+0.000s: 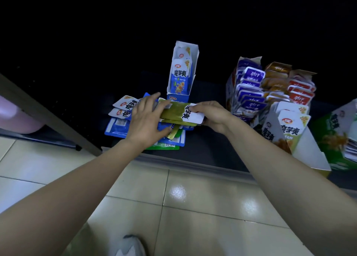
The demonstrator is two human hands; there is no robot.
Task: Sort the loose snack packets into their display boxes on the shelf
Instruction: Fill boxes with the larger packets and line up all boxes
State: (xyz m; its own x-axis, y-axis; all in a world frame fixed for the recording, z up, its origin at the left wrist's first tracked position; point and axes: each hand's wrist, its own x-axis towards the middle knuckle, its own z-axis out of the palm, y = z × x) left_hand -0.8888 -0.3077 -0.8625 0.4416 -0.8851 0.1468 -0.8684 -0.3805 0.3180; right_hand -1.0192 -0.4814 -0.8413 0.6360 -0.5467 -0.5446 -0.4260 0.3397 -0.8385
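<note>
A small stack of olive-green snack packets [176, 113] is held flat between both hands above the shelf. My left hand [147, 118] grips its left end, fingers over the top and thumb underneath. My right hand [209, 114] pinches its white right end. Under them lies a loose pile of blue and green packets [117, 125] on the dark shelf. Just behind stands an open blue display box [181, 74] with blue packets upright in it. A white and yellow display box [289, 132] stands at the right front.
Boxes of purple [249, 87], orange-brown [275, 78] and red [301, 91] packets stand at the back right, a green box [336, 138] at the far right. The shelf's grey front edge [193, 165] runs above the tiled floor [173, 207]. A slanted post [48, 114] stands left.
</note>
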